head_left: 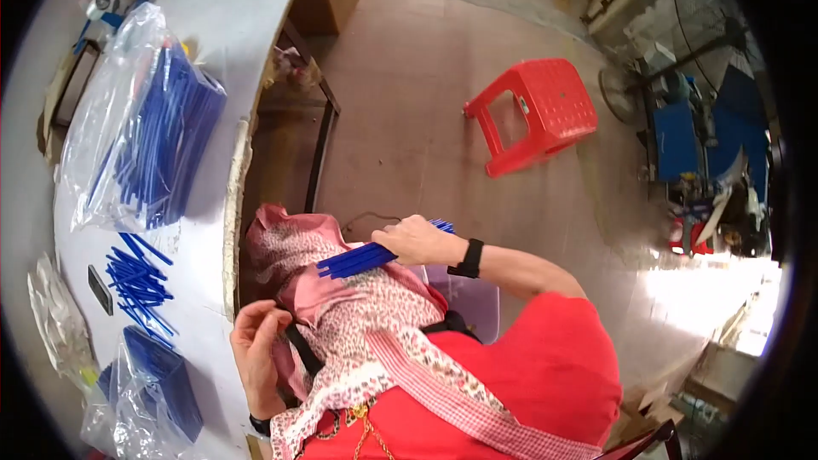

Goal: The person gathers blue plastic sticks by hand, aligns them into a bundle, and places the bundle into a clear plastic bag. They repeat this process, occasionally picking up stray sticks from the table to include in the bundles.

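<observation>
My right hand (417, 240) is closed around a bundle of thin blue plastic sticks (354, 261), held over my lap above the patterned apron (366, 307). The ends of the sticks stick out on both sides of the fist. Beside the table's edge, my left hand (256, 349) is raised with its fingers loosely curled and apart, and nothing shows in it. To its left, a loose pile of short blue sticks (141, 281) lies on the white table (209, 268).
A clear plastic bag of blue sticks (162, 136) fills the table's far part. A second bagged blue bundle (162, 383) lies nearer, with a phone (100, 290) by the pile. A red stool (545, 111) stands on the floor ahead; a fan (622, 89) is at right.
</observation>
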Action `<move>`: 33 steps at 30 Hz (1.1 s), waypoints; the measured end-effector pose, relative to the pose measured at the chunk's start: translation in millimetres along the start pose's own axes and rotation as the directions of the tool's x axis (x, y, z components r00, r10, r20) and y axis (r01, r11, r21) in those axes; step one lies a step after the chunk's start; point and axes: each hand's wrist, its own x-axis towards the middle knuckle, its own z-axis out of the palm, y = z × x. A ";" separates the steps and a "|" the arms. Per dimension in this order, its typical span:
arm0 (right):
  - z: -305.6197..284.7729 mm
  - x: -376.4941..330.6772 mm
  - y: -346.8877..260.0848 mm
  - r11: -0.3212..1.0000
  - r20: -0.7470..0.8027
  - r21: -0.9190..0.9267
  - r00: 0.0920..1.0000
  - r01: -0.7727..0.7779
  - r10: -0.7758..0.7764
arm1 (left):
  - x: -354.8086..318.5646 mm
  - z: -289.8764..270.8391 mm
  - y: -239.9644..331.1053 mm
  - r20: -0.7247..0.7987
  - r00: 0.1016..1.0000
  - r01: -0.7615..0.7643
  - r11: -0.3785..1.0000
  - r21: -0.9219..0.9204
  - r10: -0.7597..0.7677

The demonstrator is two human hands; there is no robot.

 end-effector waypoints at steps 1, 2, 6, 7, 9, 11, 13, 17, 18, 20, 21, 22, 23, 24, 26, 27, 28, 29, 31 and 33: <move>-25.1 9.3 -10.3 1.000 0.004 0.022 1.000 0.004 -0.004 | -10.4 -1.3 -2.8 0.021 0.999 0.027 0.999 0.042 -0.028; -59.4 21.1 -9.0 0.898 -0.176 0.429 0.966 -0.096 0.188 | -20.2 -2.5 -4.8 0.045 0.997 0.055 0.995 0.084 -0.059; -118.5 56.5 -80.8 -0.267 -0.057 0.954 0.958 0.135 0.282 | -22.2 42.6 6.3 0.036 0.993 -0.115 0.993 -0.018 0.116; -110.9 70.1 -102.1 -0.339 -0.096 0.929 0.982 0.147 0.163 | -17.7 42.4 4.3 0.067 0.991 -0.116 0.993 -0.019 0.117; -97.1 99.8 -145.7 -0.270 -0.235 0.926 0.962 0.265 0.140 | -13.6 28.4 1.1 0.009 0.998 -0.069 0.975 0.210 0.069; -85.3 118.8 -161.3 -0.161 -0.369 0.905 0.915 0.394 0.166 | -11.9 18.6 4.3 -0.027 0.998 -0.038 0.946 0.322 0.049; -79.6 130.2 -161.4 -0.330 -0.275 0.911 0.961 0.249 -0.036 | -11.3 11.7 15.3 0.015 0.987 0.150 0.962 0.230 -0.157; -106.0 155.0 -127.7 -0.452 -0.369 0.747 0.870 0.487 0.327 | -5.1 -8.4 10.5 0.069 0.916 0.354 0.875 0.329 -0.396; -118.0 163.4 -110.1 -0.446 -0.366 0.688 0.804 0.572 0.468 | -0.4 -12.7 8.9 0.085 0.883 0.394 0.826 0.404 -0.462; -111.8 181.5 -88.4 -0.175 -0.504 0.795 0.793 0.581 0.343 | 6.2 -16.8 7.4 0.112 0.868 0.419 0.835 0.357 -0.484; -104.8 188.8 -79.3 0.118 -0.598 0.801 0.782 0.587 0.173 | 8.4 -17.1 7.7 0.142 0.856 0.437 0.842 0.316 -0.497; -98.5 195.2 -72.9 0.394 -0.628 0.710 0.778 0.584 -0.021 | 12.2 -16.7 8.9 0.173 0.843 0.456 0.847 0.273 -0.509; -94.3 201.8 -68.1 0.391 -0.621 0.720 0.784 0.573 -0.006 | 19.0 -15.3 13.6 0.173 0.834 0.470 0.838 0.277 -0.525; -90.7 208.1 -63.9 0.259 -0.489 0.849 0.871 0.461 0.050 | 27.1 -12.5 19.7 0.164 0.827 0.511 0.841 0.175 -0.537; -84.7 220.7 -56.2 -0.040 -0.182 0.982 0.979 0.187 0.092 | 43.5 -8.3 31.5 0.145 0.814 0.573 0.819 -0.030 -0.563; -81.1 227.4 -53.8 -0.053 -0.174 0.982 0.979 0.180 0.104 | 50.0 -9.2 32.9 0.143 0.803 0.587 0.809 -0.024 -0.578; -80.0 232.6 -53.6 -0.174 -0.191 0.959 0.963 0.225 0.189 | 53.2 -9.1 32.7 0.103 0.809 0.579 0.815 0.025 -0.578; -80.0 237.2 -52.6 -0.287 -0.198 0.917 0.940 0.278 0.278 | 56.9 -8.4 32.8 0.064 0.815 0.572 0.817 0.077 -0.576; -93.9 242.8 -38.5 -0.401 -0.184 0.850 0.906 0.342 0.381 | 67.7 1.4 52.3 0.021 0.811 0.577 0.804 0.145 -0.585; -115.0 239.5 -6.7 -0.444 -0.122 0.726 0.734 0.524 0.668 | 83.0 16.9 83.1 0.066 0.782 0.594 0.773 0.221 -0.620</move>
